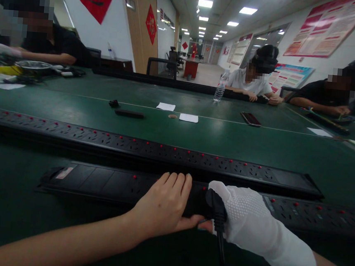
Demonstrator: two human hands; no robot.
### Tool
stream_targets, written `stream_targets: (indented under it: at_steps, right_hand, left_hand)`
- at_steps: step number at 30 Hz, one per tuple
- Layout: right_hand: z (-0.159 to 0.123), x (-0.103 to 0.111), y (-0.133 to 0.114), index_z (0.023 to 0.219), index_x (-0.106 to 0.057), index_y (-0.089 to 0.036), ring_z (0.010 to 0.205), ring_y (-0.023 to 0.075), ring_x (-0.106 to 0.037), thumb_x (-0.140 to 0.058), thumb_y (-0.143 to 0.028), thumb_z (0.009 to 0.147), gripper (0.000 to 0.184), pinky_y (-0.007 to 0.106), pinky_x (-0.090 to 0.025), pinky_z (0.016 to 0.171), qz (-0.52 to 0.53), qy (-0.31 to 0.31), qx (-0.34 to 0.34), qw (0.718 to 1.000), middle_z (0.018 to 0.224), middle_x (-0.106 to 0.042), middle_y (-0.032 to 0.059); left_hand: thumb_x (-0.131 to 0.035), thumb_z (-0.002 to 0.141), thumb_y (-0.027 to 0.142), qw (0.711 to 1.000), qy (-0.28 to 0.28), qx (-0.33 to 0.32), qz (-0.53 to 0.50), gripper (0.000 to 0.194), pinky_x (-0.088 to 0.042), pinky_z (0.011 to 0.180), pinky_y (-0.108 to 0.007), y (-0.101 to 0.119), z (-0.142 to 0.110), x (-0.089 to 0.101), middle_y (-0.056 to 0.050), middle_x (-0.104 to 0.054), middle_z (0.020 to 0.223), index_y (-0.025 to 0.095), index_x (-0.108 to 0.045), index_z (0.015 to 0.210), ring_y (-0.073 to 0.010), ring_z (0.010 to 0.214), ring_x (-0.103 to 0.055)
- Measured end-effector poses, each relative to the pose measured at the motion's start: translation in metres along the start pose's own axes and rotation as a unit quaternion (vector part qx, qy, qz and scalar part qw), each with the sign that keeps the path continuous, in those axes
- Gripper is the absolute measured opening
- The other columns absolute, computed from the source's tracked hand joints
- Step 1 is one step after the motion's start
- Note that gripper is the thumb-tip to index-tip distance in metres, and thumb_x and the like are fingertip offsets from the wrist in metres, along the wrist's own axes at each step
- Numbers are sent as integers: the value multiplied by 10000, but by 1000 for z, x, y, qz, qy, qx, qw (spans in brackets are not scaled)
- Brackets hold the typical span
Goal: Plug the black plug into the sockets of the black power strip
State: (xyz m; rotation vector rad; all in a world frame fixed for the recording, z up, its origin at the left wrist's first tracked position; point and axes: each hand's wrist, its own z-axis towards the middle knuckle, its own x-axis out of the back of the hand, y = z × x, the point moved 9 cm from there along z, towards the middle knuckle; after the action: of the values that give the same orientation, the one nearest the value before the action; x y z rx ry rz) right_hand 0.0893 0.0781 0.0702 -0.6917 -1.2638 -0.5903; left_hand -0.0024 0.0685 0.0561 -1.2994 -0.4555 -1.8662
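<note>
A long black power strip (pixel 95 181) with red dots beside its sockets lies across the green table just before me. My left hand (pixel 163 204), bare, is wrapped over this strip, fingers on its far edge and thumb along the near side. Just to its right, my right hand (pixel 246 215) wears a white dotted glove with bare fingertips showing. It grips a black plug (pixel 216 202) against the strip's face; a thick black cord runs down from it. Whether the pins are fully seated is hidden. Behind lies a second long power strip (pixel 145 147), parallel to the first.
Farther across the green table (pixel 211 136) are a short black bar (pixel 129 113), white paper slips (pixel 188 118), a phone (pixel 251 119) and a water bottle (pixel 220 89). A cluttered pile with a metal dish (pixel 34 65) is at left. Several people sit around the far sides.
</note>
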Motion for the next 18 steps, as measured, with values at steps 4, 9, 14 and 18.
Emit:
stream_targets:
  at_steps: [4, 9, 14, 18]
  right_hand:
    - [0, 2, -1, 941, -486, -150, 649, 170, -560, -553, -539, 731, 447, 282, -427, 569, 3, -1, -2, 1000, 774, -584, 59]
    - [-1, 5, -2, 967, -487, -142, 658, 176, -568, -556, -525, 726, 457, 292, -437, 586, 4, 10, 4, 1000, 775, -590, 65]
    - [-1, 5, -3, 961, -492, -143, 662, 176, -565, -546, -511, 730, 438, 294, -437, 591, 6, 10, 6, 1000, 782, -595, 71]
    - [0, 4, -2, 978, -492, -136, 671, 180, -568, -550, -502, 719, 452, 296, -438, 598, 0, 4, 2, 1000, 784, -595, 78]
  left_hand:
    - [-341, 812, 612, 1000, -3, -3, 0, 733, -460, 806, -430, 0, 1, 0, -207, -589, 1028, -13, -514, 1153, -306, 950, -557]
    - [-342, 811, 614, 1000, 0, 2, -3, 723, -469, 782, -426, 0, 1, 2, -201, -599, 992, -3, -521, 1143, -301, 943, -560]
    - [-335, 810, 626, 1000, 4, -1, -3, 744, -467, 782, -428, 0, 1, 2, -205, -599, 984, -11, -519, 1146, -304, 946, -557]
    - [-328, 810, 629, 1000, -2, -4, 0, 751, -463, 791, -430, 1, 0, 1, -208, -597, 991, -13, -518, 1150, -306, 943, -555]
